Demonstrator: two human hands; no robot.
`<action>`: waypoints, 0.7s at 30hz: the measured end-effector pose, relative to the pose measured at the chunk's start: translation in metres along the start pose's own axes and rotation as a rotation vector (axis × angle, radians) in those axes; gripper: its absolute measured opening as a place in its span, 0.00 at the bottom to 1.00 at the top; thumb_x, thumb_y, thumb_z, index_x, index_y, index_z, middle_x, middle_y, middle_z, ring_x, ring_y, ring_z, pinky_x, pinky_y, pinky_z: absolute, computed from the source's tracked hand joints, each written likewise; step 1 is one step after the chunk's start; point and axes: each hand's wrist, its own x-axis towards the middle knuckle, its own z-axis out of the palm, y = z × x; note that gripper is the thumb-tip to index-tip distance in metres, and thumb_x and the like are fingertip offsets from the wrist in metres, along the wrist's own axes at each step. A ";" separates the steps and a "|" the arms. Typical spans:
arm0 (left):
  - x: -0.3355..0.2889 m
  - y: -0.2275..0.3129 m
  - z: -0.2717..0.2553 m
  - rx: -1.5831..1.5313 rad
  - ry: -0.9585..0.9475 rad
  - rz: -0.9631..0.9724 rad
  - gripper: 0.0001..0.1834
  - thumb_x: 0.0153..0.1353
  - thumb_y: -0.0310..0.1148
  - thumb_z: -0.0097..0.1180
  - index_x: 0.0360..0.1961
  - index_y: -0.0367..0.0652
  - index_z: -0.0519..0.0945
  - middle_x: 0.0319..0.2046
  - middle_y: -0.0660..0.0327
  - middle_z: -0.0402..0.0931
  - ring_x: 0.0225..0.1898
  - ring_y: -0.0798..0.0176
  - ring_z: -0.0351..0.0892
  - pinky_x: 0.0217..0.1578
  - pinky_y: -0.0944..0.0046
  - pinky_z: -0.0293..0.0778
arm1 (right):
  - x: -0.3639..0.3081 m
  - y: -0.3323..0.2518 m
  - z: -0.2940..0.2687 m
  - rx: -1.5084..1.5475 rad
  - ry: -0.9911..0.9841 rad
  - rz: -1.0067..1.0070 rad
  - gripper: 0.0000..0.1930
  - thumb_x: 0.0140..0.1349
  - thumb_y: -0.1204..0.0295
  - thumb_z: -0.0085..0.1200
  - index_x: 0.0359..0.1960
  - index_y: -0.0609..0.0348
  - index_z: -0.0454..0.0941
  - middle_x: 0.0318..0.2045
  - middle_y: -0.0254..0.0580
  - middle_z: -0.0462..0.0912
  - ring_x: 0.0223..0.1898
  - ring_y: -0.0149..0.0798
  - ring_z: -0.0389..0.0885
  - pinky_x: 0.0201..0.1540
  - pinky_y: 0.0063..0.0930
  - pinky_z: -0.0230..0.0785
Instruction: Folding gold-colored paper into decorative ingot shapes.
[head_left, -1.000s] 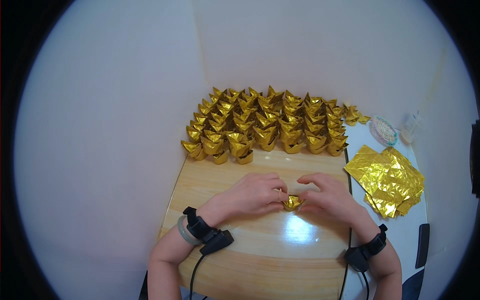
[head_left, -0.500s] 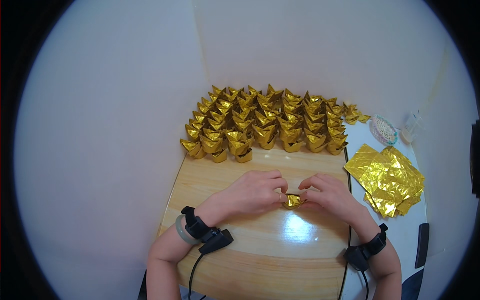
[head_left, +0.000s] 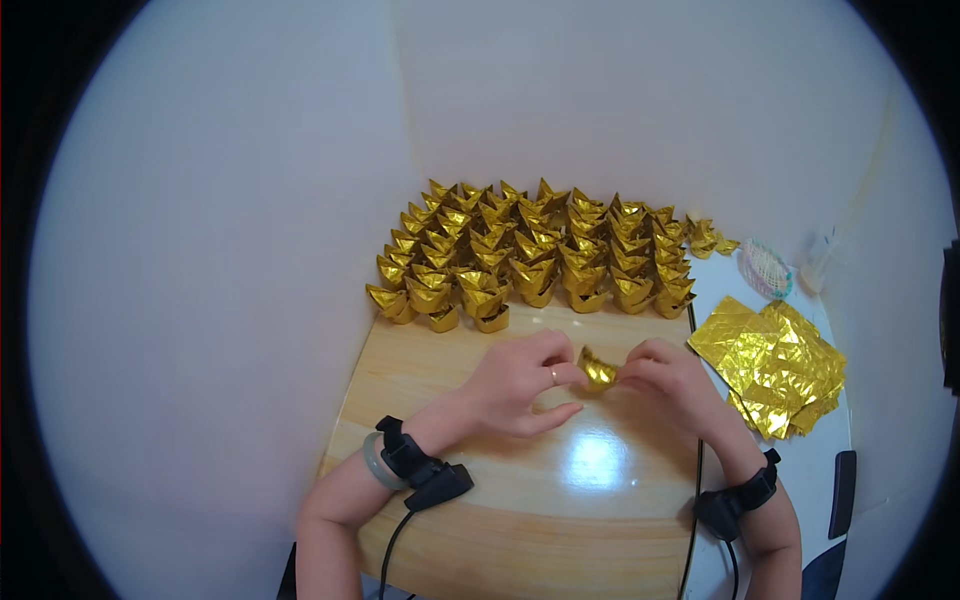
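Over the wooden board, a small gold foil paper ingot [head_left: 599, 370] is held tilted up, its curved hollow body showing. The fingertips of my right hand [head_left: 672, 385] pinch its right end. My left hand [head_left: 522, 386] is just to its left, thumb stretched out and apart from the fingers. My left index finger lies close to the ingot's left end; whether it touches cannot be made out. Beyond my hands stand several rows of finished-looking gold foil ingots [head_left: 535, 275], nested into one another.
The wooden board [head_left: 480, 490] has a dark right edge. Beside it on a white surface [head_left: 775, 490] lie a pile of gold foil sheets [head_left: 780, 365], a beaded oval ring [head_left: 768, 268], a clear cup [head_left: 822, 262] and a few loose foil pieces [head_left: 708, 237]. White walls close in behind and left.
The ingot has been lifted and tipped up, moving slightly away from me. My left thumb has come off it and spread, while my right hand has closed on its right end.
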 end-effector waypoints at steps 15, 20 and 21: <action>-0.015 -0.014 0.036 -0.565 -0.561 -0.250 0.10 0.58 0.37 0.60 0.37 0.43 0.82 0.30 0.63 0.79 0.31 0.65 0.77 0.33 0.66 0.70 | 0.097 0.030 0.037 -0.140 -0.014 -0.109 0.07 0.55 0.76 0.55 0.35 0.61 0.80 0.36 0.42 0.80 0.39 0.45 0.79 0.42 0.35 0.73; -0.015 -0.016 0.037 -0.559 -0.562 -0.258 0.10 0.57 0.37 0.60 0.37 0.44 0.82 0.29 0.63 0.79 0.29 0.65 0.76 0.31 0.66 0.70 | 0.100 0.035 0.041 -0.156 -0.006 -0.105 0.08 0.55 0.75 0.56 0.37 0.61 0.81 0.36 0.43 0.81 0.40 0.46 0.79 0.42 0.35 0.74; -0.015 -0.017 0.039 -0.571 -0.557 -0.260 0.10 0.57 0.37 0.60 0.37 0.44 0.83 0.29 0.63 0.78 0.28 0.65 0.76 0.30 0.66 0.70 | 0.100 0.035 0.041 -0.157 -0.007 -0.100 0.08 0.55 0.75 0.56 0.37 0.61 0.81 0.36 0.43 0.81 0.40 0.46 0.79 0.42 0.35 0.74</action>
